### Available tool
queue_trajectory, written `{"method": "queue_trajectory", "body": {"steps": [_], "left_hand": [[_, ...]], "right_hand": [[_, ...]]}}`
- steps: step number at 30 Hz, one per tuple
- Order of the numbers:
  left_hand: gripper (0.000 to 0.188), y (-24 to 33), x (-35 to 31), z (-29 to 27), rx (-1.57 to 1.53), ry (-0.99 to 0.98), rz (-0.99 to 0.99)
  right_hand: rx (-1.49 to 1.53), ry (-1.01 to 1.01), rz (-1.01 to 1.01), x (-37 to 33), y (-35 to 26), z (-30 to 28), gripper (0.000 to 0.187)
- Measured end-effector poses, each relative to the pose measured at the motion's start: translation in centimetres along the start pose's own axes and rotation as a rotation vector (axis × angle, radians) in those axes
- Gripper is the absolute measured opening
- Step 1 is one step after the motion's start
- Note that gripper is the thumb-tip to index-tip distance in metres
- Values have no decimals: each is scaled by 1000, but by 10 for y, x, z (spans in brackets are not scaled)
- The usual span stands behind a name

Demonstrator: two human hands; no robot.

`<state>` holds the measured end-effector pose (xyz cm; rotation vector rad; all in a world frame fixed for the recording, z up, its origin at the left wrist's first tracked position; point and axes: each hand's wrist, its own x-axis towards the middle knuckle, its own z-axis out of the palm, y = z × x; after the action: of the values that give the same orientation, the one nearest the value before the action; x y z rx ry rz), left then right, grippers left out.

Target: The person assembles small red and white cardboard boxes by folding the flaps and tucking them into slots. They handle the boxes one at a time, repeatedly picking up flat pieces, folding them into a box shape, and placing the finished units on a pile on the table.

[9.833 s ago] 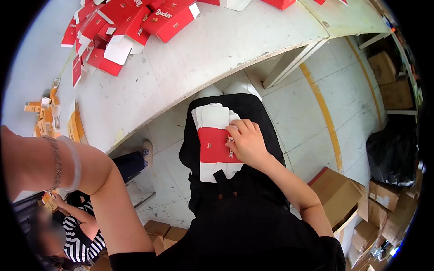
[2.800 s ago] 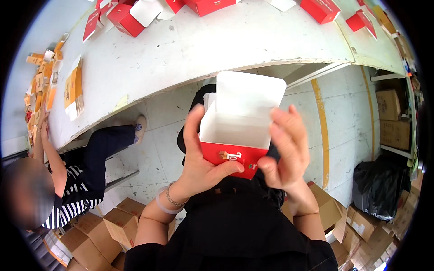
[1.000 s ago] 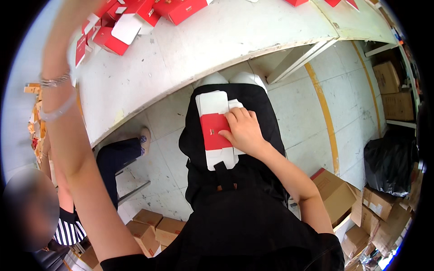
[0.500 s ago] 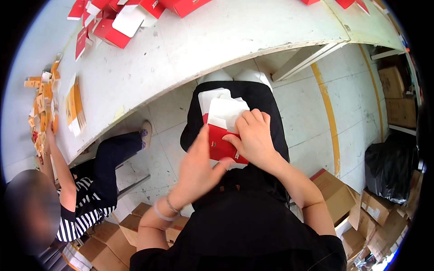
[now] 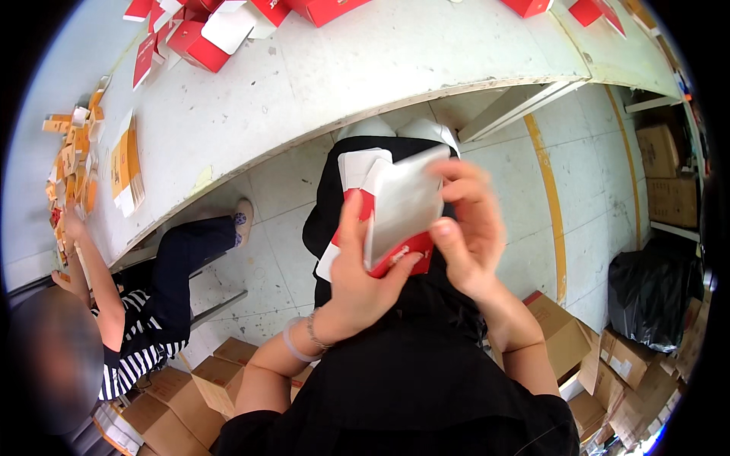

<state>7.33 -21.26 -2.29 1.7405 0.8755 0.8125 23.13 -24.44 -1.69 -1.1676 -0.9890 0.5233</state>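
Note:
My left hand (image 5: pixel 366 267) grips a small red-and-white folding carton (image 5: pixel 408 199) by its lower left side, over my lap. The carton stands partly unfolded, its pale inner side facing up and a red panel along the bottom. At its right edge is my right hand (image 5: pixel 473 232), slightly blurred, fingers bent and thumb apart from them; the fingertips reach the upper right corner. Beneath, on the black cloth (image 5: pixel 321 199) over my lap, lie more flat red-and-white cartons (image 5: pixel 357 166), partly hidden by the left hand and the held carton.
Red-and-white boxes (image 5: pixel 199 47) are heaped on the white table (image 5: pixel 319 83) ahead. At its left lie a stack of flat orange cartons (image 5: pixel 127 169) and a pile of orange boxes (image 5: pixel 76 152), where a co-worker's arm (image 5: pixel 99 266) reaches. Brown cardboard boxes (image 5: pixel 559 334) and a black bag (image 5: pixel 650 292) stand on the floor.
The carton has been lifted off the stack and tilted partly open. My left hand has closed on its lower left side; my right hand has moved right, to its edge.

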Motion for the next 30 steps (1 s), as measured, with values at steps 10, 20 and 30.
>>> {"method": "queue_trajectory", "body": {"steps": [10, 20, 30], "left_hand": [[73, 12, 36, -19, -378, -75, 26], [57, -7, 27, -26, -288, -314, 17], [76, -11, 39, -41, 53, -320, 198]], "right_hand": [[-147, -81, -162, 9, -5, -1, 51], [-285, -274, -133, 3, -13, -18, 16], [149, -422, 491, 22, -28, -29, 41]]}}
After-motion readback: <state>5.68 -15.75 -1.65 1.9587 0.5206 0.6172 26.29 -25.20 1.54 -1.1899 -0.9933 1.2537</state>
